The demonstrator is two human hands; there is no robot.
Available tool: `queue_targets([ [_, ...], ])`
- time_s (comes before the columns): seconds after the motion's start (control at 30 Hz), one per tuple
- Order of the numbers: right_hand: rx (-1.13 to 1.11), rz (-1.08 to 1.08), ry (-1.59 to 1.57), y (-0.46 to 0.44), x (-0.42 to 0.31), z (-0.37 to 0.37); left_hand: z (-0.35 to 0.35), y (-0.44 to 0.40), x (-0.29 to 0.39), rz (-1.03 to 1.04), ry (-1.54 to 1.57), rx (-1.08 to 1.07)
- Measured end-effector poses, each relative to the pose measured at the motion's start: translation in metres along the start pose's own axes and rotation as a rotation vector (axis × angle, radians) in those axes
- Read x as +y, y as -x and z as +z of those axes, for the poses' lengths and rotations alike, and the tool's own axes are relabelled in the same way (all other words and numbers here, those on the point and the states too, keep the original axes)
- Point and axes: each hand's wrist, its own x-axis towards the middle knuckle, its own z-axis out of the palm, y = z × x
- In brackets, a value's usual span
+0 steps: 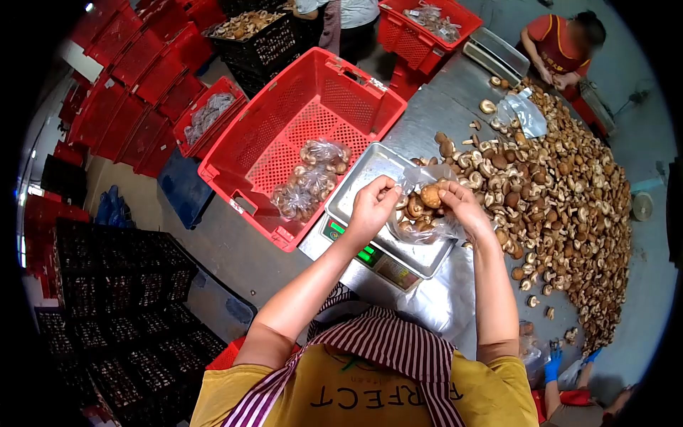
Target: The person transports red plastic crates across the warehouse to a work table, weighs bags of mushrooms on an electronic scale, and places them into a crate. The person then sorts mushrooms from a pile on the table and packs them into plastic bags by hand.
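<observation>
My left hand (376, 206) is closed, pinching the rim of a clear plastic bag (447, 231) with mushrooms inside. On the bag's other side my right hand (466, 208) is closed on a brown mushroom (431, 196) at the bag's mouth. More mushrooms (415, 222) show through the film. The bag rests on the metal tray (356, 186) of a digital scale (388, 265) with lit green displays. Right of the tray spreads a large heap of loose mushrooms (555, 206).
A red crate (228, 167) left of the scale holds several bagged mushrooms (309, 181). Black crates (121, 277) stack at lower left. A person (562, 50) works across the metal table (427, 107); blue-gloved hands (553, 364) show at lower right. A plastic bag (523, 114) lies by the heap.
</observation>
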Motion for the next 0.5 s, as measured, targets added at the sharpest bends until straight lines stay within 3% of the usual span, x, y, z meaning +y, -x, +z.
queue_targets([
  [0.07,-0.019,0.036,-0.214,0.01,0.004,-0.002,0.002,0.0,-0.004,0.005,0.006,-0.008],
  [0.23,-0.01,-0.033,-0.246,0.025,0.009,0.001,0.002,0.001,-0.012,0.008,0.009,-0.03],
  [0.33,-0.138,-0.002,-0.731,0.038,-0.006,0.008,0.002,0.002,-0.013,0.0,0.078,-0.016],
  [0.5,-0.06,0.007,-0.716,0.038,0.003,0.019,0.003,0.005,-0.01,0.028,0.089,-0.014],
])
